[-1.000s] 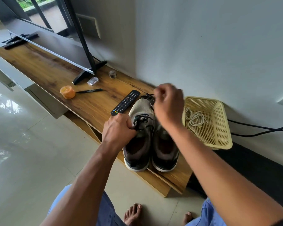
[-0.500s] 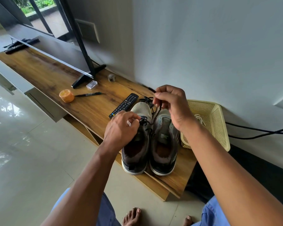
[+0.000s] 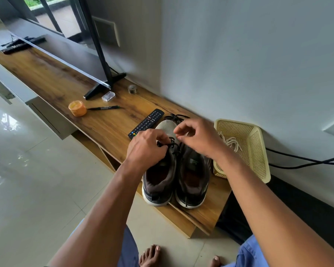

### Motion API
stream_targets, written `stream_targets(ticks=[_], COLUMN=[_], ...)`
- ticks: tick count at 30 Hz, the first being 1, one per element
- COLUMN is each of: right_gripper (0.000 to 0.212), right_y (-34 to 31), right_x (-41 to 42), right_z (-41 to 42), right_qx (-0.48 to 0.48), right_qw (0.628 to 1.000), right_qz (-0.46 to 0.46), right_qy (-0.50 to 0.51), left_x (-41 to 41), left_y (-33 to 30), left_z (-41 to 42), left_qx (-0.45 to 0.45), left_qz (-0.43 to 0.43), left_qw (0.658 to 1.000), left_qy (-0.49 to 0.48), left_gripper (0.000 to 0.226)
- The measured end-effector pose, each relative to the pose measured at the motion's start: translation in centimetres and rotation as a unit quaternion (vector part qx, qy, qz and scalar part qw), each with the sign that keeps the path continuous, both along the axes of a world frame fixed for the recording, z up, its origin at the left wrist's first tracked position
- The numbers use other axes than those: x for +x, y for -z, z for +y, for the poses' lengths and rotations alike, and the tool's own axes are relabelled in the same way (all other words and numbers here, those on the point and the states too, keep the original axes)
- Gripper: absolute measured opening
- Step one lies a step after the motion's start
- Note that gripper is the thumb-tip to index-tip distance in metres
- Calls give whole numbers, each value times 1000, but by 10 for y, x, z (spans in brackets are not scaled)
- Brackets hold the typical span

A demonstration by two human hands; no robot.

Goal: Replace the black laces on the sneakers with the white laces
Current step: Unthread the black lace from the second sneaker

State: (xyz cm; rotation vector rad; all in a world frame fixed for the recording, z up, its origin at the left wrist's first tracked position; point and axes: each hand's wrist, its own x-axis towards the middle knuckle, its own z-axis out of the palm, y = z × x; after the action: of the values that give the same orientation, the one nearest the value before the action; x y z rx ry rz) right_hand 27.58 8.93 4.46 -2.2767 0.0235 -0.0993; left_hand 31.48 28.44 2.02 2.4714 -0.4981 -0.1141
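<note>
Two grey and black sneakers stand side by side on the wooden shelf [image 3: 108, 124], heels toward me: the left sneaker [image 3: 158, 180] and the right sneaker [image 3: 194, 176]. My left hand [image 3: 147, 149] pinches the black lace [image 3: 172, 145] at the left sneaker's eyelets. My right hand [image 3: 199, 138] hovers over the sneakers' fronts with its fingers loosely curled and apart, and I see no lace between them. A loose bunch of black lace [image 3: 175, 117] lies beyond the toes. The white laces [image 3: 230, 141] lie in the yellow basket [image 3: 258, 151].
A remote control [image 3: 146, 123] lies left of the sneakers. Farther left are a marker [image 3: 104, 108], an orange tub [image 3: 77, 108], a small clear box [image 3: 108, 96] and the TV stand foot [image 3: 104, 85]. The basket touches the right sneaker. The shelf edge ends just behind the heels.
My right hand came down from pulling a black lace upward and let it go. My left hand stays at the left sneaker's eyelets. The camera view tilted slightly.
</note>
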Motion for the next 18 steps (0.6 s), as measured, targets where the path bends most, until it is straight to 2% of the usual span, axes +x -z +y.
stream_targets(ticks=[3, 6, 8, 14, 17, 18], right_gripper=[24, 19, 12, 8, 31, 31], right_y=[2, 5, 4, -3, 1, 4], right_x=[-3, -6, -5, -5, -6, -6], right_z=[9, 16, 16, 9, 13, 15], right_qx=[-225, -303, -300, -148, -215, -230], right_qw=[973, 951, 953, 987, 971, 967], right_qz=[47, 54, 42, 54, 104, 106], right_qy=[-10, 5, 18, -12, -28, -23], left_x=[-1, -2, -2, 1, 4, 4], left_y=[1, 4, 3, 4, 6, 6], left_z=[0, -2, -2, -1, -1, -1], left_qx=[27, 6, -12, -61, -74, -75], left_qz=[4, -14, -14, 7, 30, 34], left_qw=[1000, 1000, 1000, 997, 996, 996], left_qy=[3, -7, -23, -44, -37, -30], left_gripper=[24, 22, 20, 10, 8, 7])
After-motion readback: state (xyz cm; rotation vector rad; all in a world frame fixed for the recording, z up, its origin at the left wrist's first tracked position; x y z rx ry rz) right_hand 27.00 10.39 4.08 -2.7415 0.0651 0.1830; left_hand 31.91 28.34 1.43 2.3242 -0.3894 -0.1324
